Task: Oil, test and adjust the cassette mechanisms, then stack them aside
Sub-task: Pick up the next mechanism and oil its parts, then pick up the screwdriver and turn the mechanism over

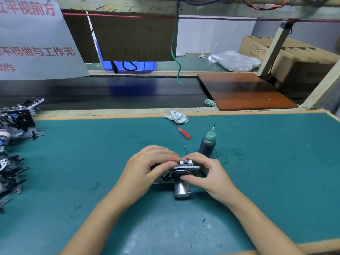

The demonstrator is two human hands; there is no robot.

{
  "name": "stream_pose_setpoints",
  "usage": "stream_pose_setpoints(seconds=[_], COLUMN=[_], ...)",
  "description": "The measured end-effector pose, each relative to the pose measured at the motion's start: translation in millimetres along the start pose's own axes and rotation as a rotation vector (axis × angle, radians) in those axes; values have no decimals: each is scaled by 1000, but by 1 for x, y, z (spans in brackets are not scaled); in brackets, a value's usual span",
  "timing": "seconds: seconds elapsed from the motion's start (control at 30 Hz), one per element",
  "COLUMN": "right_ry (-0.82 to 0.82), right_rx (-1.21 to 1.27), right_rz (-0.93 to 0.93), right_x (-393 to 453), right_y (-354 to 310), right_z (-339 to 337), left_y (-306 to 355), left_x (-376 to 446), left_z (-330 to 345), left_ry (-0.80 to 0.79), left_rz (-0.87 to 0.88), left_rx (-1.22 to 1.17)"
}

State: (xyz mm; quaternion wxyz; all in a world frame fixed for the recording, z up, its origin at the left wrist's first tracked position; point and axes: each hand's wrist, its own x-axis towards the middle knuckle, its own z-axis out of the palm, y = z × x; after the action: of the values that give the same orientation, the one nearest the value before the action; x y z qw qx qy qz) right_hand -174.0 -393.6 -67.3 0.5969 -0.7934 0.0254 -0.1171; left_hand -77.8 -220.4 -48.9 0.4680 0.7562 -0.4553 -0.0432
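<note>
A metal cassette mechanism [181,173] with a round silver motor sticking out toward me is held on edge over the green mat [266,172]. My left hand [147,168] grips its left side, fingers curled over the top. My right hand [206,173] holds its right side, thumb pressed on the dark flywheel. A thin metal tool tip [185,149] pokes up behind my right fingers. A dark oil bottle [207,144] with a green needle cap stands just behind my right hand. Stacked mechanisms [16,122] fill the mat's left edge.
A red-handled screwdriver [182,131] lies behind the bottle, with a crumpled cloth [177,117] at the mat's far edge. Beyond runs a dark conveyor belt [110,92] with a brown board [242,91] on it. A green wire [174,50] hangs down. Cardboard boxes [287,56] stand far right.
</note>
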Motion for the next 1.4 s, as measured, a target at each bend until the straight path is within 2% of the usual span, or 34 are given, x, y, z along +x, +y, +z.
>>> stream_pose_setpoints(seconds=[0.27, 0.3, 0.43, 0.53, 0.8, 0.87, 0.93, 1.03, 1.1, 1.17, 1.3, 1.4], right_ry=[48, 73, 239, 247, 178, 236, 223, -8, -167, -231, -123, 0], right_rx=[-67, -165, -824, -1029, -994, -930, -993, -1193, -1240, -1247, -1139, -1003], right_rz=[-21, -38, -194, -295, -208, -246, -355, -495, -499, -527, -577, -484], right_x=[-4, -7, -21, -26, -26, -19, -7, 13, 23, 25, 5, -22], right_y=[1, 2, 7, 8, -8, -22, -39, -56, -60, -60, -62, -65], right_z=[5, 5, 1, 2, -7, -11, -13, -11, -11, -13, -33, -65], left_y=[2, 2, 2, 1, 5, 7, 7, 9, 12, 16, 37, 65], left_x=[1, 1, 1, 1, 2, 1, -3, -8, -8, -6, 10, 39], left_z=[-1, -1, -1, 0, -3, -8, -15, -25, -28, -31, -29, -9], left_ry=[-34, -33, -23, -12, -33, -44, 24, 110, 94, 54, -24, -80], left_rz=[-10, -10, -11, -2, -10, -16, -11, 42, 93, 137, 276, 413], left_rx=[-1, 7, 9, 15, -15, -6, 65, 234, 324, 399, 437, 431])
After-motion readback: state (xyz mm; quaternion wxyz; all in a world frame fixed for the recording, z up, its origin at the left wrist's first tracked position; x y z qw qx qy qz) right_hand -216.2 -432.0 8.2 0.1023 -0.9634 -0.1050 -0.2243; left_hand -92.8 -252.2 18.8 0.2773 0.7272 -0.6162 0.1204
